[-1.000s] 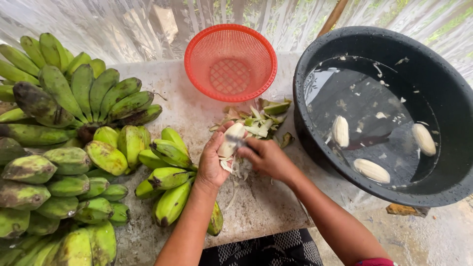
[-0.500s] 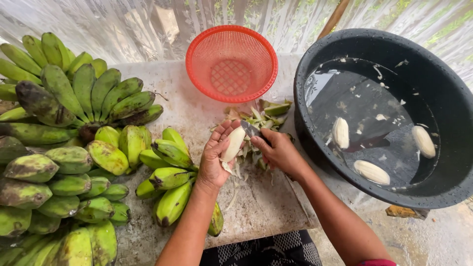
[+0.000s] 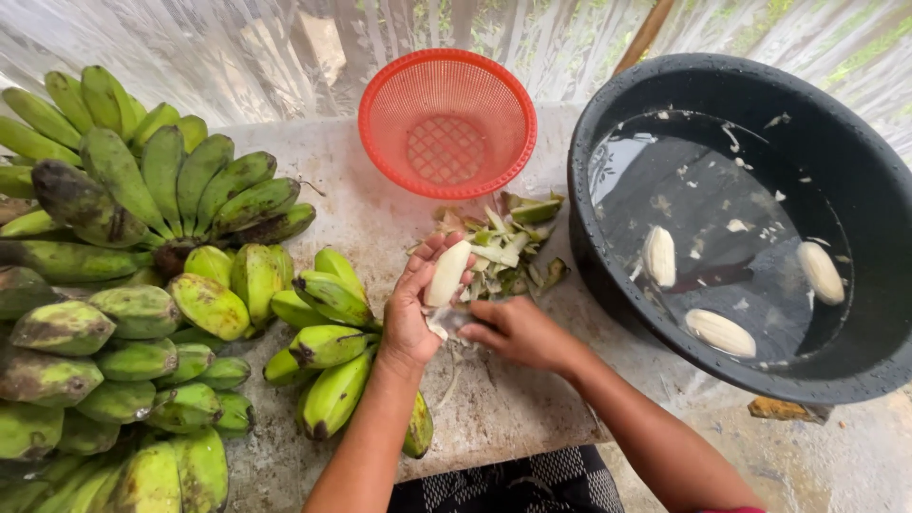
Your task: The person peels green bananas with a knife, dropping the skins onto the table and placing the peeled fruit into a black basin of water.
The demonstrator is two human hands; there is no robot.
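- Left hand (image 3: pixel 410 306) cradles a peeled banana (image 3: pixel 446 273) in curled fingers, above the table's peel pile (image 3: pixel 508 242).
- Right hand (image 3: pixel 513 331) is closed just below it; what it grips, I cannot tell.
- Black basin (image 3: pixel 860 190) holds water and three peeled bananas (image 3: pixel 719 332).
- Red basket (image 3: pixel 446 122) sits empty behind.
- Green bananas (image 3: pixel 142 285) crowd the left.

Green banana bunches (image 3: pixel 142 285) crowd the table's (image 3: pixel 513 399) left; an empty red basket (image 3: pixel 446 122) behind; black basin (image 3: pixel 855 142) holds water, three peeled bananas (image 3: pixel 719 332).
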